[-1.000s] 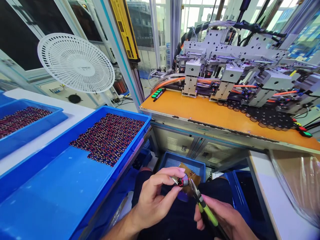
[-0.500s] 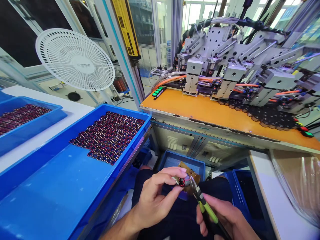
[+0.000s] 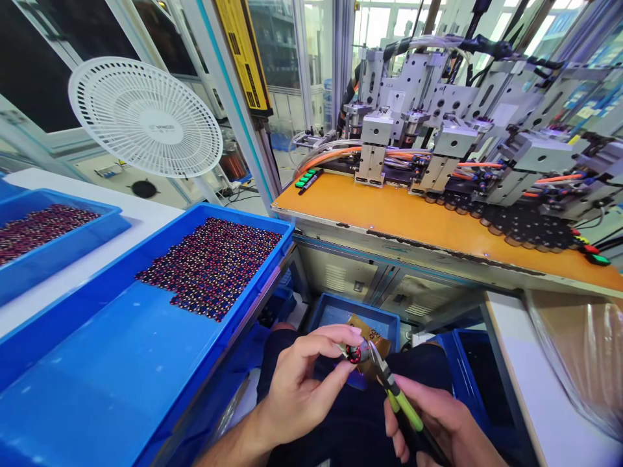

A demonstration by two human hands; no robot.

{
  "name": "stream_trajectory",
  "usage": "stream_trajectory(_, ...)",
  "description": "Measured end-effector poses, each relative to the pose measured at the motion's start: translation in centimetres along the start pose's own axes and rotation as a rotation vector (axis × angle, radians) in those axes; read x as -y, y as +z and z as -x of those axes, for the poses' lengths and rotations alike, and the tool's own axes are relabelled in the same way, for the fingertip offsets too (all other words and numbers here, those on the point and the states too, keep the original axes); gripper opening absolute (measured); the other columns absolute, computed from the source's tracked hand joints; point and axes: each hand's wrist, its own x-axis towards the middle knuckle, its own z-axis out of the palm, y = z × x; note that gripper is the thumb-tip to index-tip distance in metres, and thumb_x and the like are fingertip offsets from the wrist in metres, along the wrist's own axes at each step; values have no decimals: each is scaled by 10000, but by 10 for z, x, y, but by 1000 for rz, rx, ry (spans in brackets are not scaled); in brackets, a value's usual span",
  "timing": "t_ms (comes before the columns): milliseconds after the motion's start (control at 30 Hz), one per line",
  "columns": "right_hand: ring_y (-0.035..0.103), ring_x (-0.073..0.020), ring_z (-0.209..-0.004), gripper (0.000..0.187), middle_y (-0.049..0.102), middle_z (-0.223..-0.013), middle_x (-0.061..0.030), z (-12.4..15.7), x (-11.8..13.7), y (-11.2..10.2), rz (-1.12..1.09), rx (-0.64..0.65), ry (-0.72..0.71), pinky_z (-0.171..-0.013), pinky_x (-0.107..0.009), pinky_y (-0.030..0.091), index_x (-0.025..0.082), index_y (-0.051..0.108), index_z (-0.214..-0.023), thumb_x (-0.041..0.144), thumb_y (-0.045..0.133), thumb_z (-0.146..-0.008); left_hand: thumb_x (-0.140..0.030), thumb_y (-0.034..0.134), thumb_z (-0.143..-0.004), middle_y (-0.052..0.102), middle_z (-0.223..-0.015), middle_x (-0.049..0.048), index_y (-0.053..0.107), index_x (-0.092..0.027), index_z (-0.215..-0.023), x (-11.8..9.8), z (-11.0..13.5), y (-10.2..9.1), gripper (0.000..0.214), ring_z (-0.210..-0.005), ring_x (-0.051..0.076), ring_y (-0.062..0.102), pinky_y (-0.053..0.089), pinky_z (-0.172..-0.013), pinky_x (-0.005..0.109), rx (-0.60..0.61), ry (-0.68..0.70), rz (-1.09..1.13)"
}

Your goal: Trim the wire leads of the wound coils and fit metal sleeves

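Between thumb and fingertips, my left hand pinches a small wound motor core, round and dark with red windings and a grey side. My right hand is wrapped around a pair of pliers with green and black handles; they look like cutting pliers. Their jaws point up and left, right beside the core's grey side. Whether the tips touch it, I cannot tell. Both hands are above my lap. Many similar small parts lie packed in a large blue tray on the left.
Another blue tray of parts stands far left, near a white fan. An orange-topped bench carries a metal machine and a cluster of dark round pieces. Below the bench is a blue bin; a white table edge is at right.
The machine's slanted upper plates and arms have swung upright. My hands, the core and the pliers are nearly where they were, with only a tiny shift of the pliers.
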Motion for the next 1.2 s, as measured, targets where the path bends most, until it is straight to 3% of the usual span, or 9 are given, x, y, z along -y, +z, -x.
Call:
stream_trajectory(200, 573, -125, -648, 459, 626, -827, -65, -10, 7, 4, -148, -8, 131, -620, -266, 512, 202, 768, -863, 579, 844, -612, 104, 616, -775, 721, -1051, 58, 541, -223, -1087, -1, 0, 0, 459, -1007, 198, 706, 580, -946, 399, 1, -9, 10)
stream_trajectory(333, 597, -149, -739, 428, 633, -916, -82, -5, 10, 6, -104, -33, 73, -704, -293, 527, 213, 757, -986, 545, 790, -718, 136, 600, -760, 709, -1065, 51, 531, -221, -1102, 0, 0, 0, 499, -1036, 193, 694, 564, -971, 385, 15, -8, 20)
stream_trajectory(567, 584, -140, -695, 518, 624, -904, -75, -3, -4, 0, 32, -16, -25, -656, -294, 523, 256, 643, -1276, 471, 717, -810, 153, 583, -757, 700, -1075, 42, 521, -224, -1115, 1, 1, -2, 524, -1058, 184, 680, 545, -985, 362, 35, -18, 18)
stream_trajectory(767, 560, -119, -635, 488, 625, -844, -48, -8, -29, -7, 210, -129, -63, -592, -245, 510, 252, 630, -1292, 266, 678, -807, 134, 596, -775, 707, -1102, 21, 551, -254, -1103, 3, 5, 0, 510, -1074, 177, 676, 533, -997, 355, 6, -98, 64)
stream_trajectory(867, 598, -129, -684, 591, 651, -908, -59, -8, -29, -10, 239, -172, -133, -626, -243, 535, 279, 570, -1354, 172, 665, -781, 77, 664, -787, 725, -1074, 0, 583, -261, -1044, 5, 3, 1, 432, -1045, 149, 687, 541, -959, 292, -67, -238, 282)
stream_trajectory(1033, 664, -167, -790, 639, 671, -998, -82, -4, -23, -18, 183, -134, -151, -740, -293, 577, 310, 552, -1376, 98, 618, -776, -113, 860, -681, 743, -952, -27, 588, -248, -993, 5, -5, 0, 435, -872, 118, 736, 572, -776, 185, -132, -550, 927)
stream_trajectory(1200, 675, -193, -825, 614, 670, -1032, -95, -2, -30, -22, 107, -107, -67, -767, -328, 579, 311, 553, -1378, 121, 621, -799, -137, 872, -670, 748, -917, -8, 597, -216, -1000, 5, -4, 0, 437, -822, 132, 762, 578, -705, 152, -241, -723, 1129)
